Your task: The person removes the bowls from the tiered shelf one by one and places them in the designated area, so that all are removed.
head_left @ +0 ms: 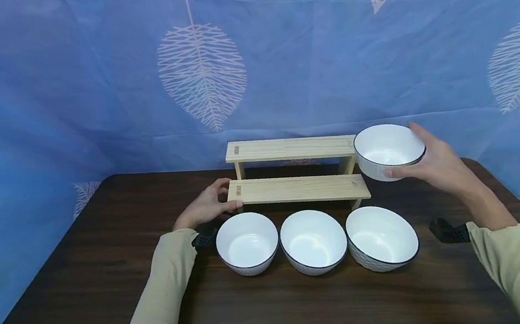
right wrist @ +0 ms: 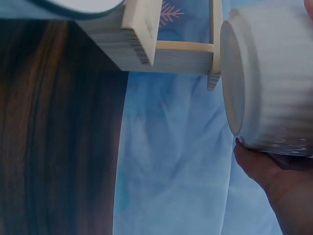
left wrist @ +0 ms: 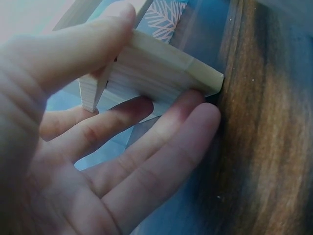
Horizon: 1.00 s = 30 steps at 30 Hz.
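Observation:
A two-tier wooden shelf rack [head_left: 298, 187] stands toward the back of the dark table. At its left end my left hand [head_left: 207, 206] holds the lower board, thumb at the front edge. In the left wrist view the thumb [left wrist: 110, 34] lies over the board and fingers reach the side support [left wrist: 161, 68]. My right hand [head_left: 441, 160] grips a white, dark-rimmed bowl [head_left: 389, 145] by its right side, off the table beside the upper board's right end. That bowl's foot [right wrist: 234, 83] shows in the right wrist view.
Three similar bowls stand in a row before the rack: a left one [head_left: 247, 242], a middle one [head_left: 313, 241] and a right one [head_left: 382, 236]. The brown table [head_left: 284, 321] ends at a blue leaf-patterned cloth [head_left: 288, 79] behind.

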Tool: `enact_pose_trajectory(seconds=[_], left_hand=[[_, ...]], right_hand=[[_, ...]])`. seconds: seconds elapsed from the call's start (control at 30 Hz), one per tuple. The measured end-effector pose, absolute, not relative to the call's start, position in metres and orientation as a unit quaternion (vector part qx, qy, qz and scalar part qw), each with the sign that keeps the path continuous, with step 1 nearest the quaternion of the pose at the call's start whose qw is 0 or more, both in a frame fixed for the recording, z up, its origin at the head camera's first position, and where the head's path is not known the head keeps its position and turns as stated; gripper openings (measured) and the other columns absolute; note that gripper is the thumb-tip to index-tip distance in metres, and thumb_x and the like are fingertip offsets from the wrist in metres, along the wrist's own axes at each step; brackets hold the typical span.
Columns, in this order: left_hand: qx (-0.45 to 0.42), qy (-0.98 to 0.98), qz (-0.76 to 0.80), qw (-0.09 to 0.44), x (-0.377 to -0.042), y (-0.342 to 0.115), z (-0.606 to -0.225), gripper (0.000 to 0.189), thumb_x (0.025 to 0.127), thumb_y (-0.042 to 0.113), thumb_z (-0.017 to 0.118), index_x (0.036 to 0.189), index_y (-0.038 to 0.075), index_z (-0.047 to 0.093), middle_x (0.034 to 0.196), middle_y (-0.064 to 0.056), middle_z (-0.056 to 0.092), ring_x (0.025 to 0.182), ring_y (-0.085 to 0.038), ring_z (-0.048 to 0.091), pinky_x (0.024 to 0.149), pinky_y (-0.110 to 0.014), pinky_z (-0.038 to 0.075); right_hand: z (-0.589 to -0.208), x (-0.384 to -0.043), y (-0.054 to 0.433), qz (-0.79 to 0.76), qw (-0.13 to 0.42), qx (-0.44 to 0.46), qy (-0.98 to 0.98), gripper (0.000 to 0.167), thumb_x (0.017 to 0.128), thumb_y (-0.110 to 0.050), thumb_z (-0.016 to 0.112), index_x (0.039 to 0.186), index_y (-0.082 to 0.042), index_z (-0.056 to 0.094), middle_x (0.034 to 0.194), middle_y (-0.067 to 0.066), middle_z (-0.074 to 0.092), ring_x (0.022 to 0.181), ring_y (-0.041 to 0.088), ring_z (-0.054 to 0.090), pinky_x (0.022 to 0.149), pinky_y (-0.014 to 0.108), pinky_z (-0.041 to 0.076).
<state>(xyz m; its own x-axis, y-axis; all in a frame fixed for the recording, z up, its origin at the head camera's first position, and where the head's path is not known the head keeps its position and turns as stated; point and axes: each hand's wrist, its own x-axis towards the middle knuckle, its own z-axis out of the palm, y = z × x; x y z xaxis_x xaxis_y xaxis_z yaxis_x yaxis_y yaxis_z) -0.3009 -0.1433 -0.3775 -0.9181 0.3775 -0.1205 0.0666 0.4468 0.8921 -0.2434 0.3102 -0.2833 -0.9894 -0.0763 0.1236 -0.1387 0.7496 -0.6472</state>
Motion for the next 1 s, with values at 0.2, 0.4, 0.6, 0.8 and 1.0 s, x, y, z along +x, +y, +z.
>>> enact_pose_trajectory(seconds=[0.2,0.4,0.6,0.8,1.0], left_hand=[[0.132,0.837,0.509,0.151,-0.301,-0.144,-0.376,0.074,0.098,0.012,0.070,0.156,-0.001,0.026,0.126,-0.027,0.057,0.094,-0.031,0.069,0.079,-0.044,0.060],[0.135,0.837,0.509,0.149,-0.302,-0.145,-0.378,0.074,0.098,0.012,0.071,0.156,-0.001,0.026,0.127,-0.027,0.056,0.093,-0.029,0.069,0.079,-0.044,0.060],[0.135,0.837,0.510,0.146,-0.300,-0.147,-0.378,0.076,0.097,0.014,0.072,0.156,-0.001,0.026,0.127,-0.026,0.056,0.093,-0.029,0.069,0.080,-0.045,0.060],[0.139,0.835,0.512,0.145,-0.300,-0.146,-0.379,0.076,0.098,0.013,0.071,0.156,-0.002,0.026,0.126,-0.027,0.057,0.092,-0.028,0.069,0.079,-0.045,0.060],[0.138,0.836,0.510,0.147,-0.300,-0.143,-0.379,0.075,0.098,0.012,0.070,0.156,-0.002,0.025,0.128,-0.027,0.056,0.093,-0.028,0.069,0.080,-0.044,0.060]], right_hand=[[-0.286,-0.239,0.316,0.339,0.041,0.053,-0.939,0.117,0.087,-0.035,0.080,0.161,0.000,-0.004,0.156,0.042,0.017,0.133,0.060,0.033,0.093,0.068,0.038],[-0.290,-0.235,0.323,0.335,0.047,0.052,-0.940,0.116,0.087,-0.032,0.080,0.160,0.003,-0.003,0.154,0.044,0.018,0.131,0.060,0.033,0.093,0.069,0.038],[-0.293,-0.230,0.327,0.325,0.048,0.046,-0.943,0.115,0.087,-0.033,0.079,0.160,0.004,-0.002,0.151,0.045,0.023,0.130,0.060,0.035,0.091,0.067,0.040],[-0.293,-0.225,0.332,0.326,0.045,0.043,-0.943,0.116,0.088,-0.034,0.079,0.160,0.002,-0.004,0.153,0.044,0.019,0.132,0.061,0.032,0.092,0.068,0.038],[-0.295,-0.219,0.337,0.323,0.045,0.041,-0.944,0.117,0.087,-0.034,0.080,0.160,0.002,-0.004,0.154,0.044,0.018,0.132,0.062,0.032,0.091,0.069,0.039]])
